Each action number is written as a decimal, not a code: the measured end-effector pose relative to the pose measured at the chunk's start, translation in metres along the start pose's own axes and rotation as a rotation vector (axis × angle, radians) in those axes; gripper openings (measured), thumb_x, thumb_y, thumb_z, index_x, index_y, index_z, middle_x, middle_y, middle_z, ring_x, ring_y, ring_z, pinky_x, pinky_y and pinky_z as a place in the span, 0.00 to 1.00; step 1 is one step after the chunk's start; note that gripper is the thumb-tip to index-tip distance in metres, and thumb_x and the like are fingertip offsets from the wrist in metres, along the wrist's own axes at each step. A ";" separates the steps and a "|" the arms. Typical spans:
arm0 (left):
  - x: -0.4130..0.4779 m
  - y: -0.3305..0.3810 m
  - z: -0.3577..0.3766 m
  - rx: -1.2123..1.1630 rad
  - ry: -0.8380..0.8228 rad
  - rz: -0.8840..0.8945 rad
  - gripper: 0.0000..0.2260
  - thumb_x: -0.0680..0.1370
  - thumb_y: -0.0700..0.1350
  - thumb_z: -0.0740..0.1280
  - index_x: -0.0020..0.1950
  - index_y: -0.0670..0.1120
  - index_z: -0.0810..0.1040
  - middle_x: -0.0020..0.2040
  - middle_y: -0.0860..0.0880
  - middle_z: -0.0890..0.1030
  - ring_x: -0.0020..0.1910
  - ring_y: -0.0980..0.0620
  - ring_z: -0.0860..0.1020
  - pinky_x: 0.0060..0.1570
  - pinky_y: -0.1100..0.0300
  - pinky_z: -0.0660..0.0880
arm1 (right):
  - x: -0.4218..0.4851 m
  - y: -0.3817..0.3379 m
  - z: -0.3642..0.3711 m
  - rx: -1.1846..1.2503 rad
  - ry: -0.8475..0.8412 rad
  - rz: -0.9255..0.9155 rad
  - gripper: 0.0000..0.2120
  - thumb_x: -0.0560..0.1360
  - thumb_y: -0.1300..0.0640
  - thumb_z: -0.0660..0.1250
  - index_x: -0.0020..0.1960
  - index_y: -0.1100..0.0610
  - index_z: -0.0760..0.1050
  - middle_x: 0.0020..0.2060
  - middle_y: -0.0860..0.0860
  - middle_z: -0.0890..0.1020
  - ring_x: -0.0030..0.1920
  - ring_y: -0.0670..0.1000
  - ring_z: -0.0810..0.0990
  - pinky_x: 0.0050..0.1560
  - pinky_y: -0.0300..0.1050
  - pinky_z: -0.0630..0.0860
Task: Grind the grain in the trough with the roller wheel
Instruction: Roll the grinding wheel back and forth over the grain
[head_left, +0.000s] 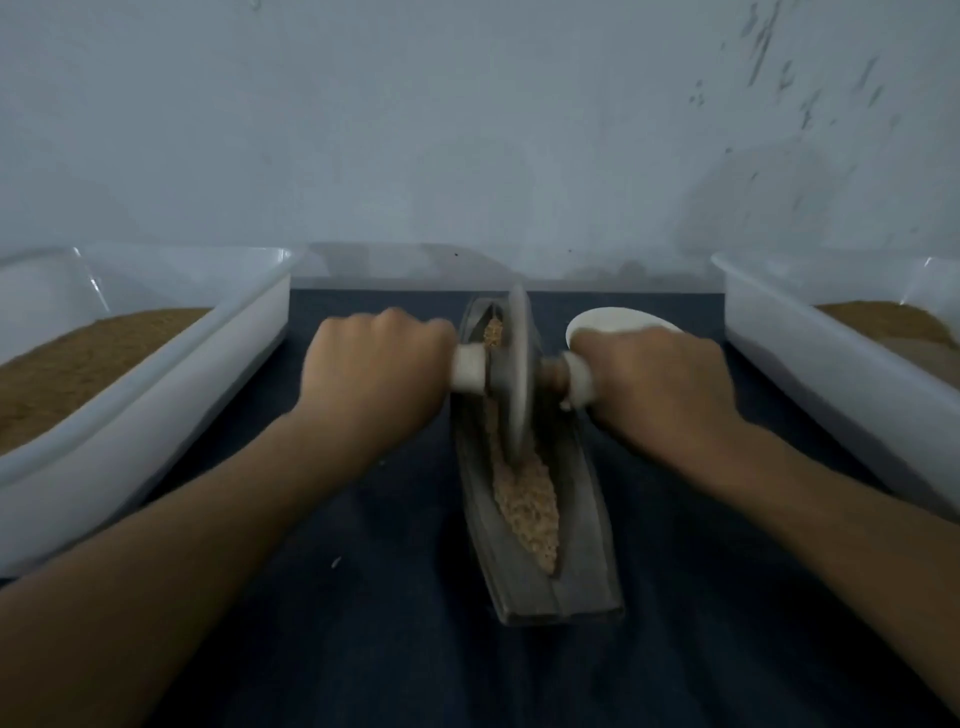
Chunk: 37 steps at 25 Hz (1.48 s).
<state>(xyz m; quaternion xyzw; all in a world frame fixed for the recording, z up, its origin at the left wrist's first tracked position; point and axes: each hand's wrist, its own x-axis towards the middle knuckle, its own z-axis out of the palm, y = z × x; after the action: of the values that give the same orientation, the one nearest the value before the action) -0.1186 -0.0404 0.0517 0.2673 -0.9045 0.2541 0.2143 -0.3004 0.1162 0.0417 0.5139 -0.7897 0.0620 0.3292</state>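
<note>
A: State the rear surface.

B: One plain wall (467, 130), pale blue-grey, fills the upper half of the view. Dark scuff marks (779, 78) are scattered over its upper right part. A soft shadow (753, 208) lies below them.

A: State the work surface.

B: A dark blue cloth (363, 649) covers it up to the foot of the wall, where a pale strip (415, 265) runs across.

A: Items at the sides?

B: A left white tray (156, 395) and a right white tray (831, 353), each holding brown powder (78, 364).

A: Lighting?

B: Dim and cool, with small glints on the tray rims.
</note>
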 end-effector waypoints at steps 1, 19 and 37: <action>0.017 -0.002 -0.001 -0.043 -0.078 -0.044 0.04 0.72 0.47 0.69 0.42 0.49 0.76 0.33 0.48 0.72 0.30 0.44 0.71 0.30 0.55 0.67 | 0.018 -0.005 0.001 -0.004 -0.084 0.021 0.05 0.75 0.51 0.65 0.45 0.48 0.69 0.38 0.50 0.78 0.38 0.58 0.77 0.30 0.43 0.64; 0.018 -0.004 -0.011 -0.009 -0.101 0.002 0.03 0.74 0.48 0.68 0.43 0.51 0.75 0.36 0.50 0.73 0.34 0.45 0.75 0.32 0.56 0.65 | 0.007 -0.001 -0.006 0.028 -0.179 0.072 0.08 0.74 0.56 0.66 0.46 0.49 0.66 0.41 0.50 0.78 0.40 0.58 0.77 0.32 0.47 0.70; -0.041 -0.014 -0.013 -0.094 0.199 0.119 0.12 0.64 0.51 0.65 0.34 0.54 0.60 0.26 0.54 0.58 0.23 0.51 0.54 0.30 0.67 0.47 | -0.045 0.014 -0.022 0.080 0.099 -0.149 0.08 0.65 0.48 0.60 0.41 0.44 0.61 0.28 0.43 0.60 0.24 0.55 0.68 0.28 0.37 0.54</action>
<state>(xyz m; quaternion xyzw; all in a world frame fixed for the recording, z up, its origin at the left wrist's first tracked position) -0.0755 -0.0274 0.0451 0.1763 -0.9039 0.2490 0.3000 -0.2910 0.1666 0.0357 0.5803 -0.7289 0.0943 0.3508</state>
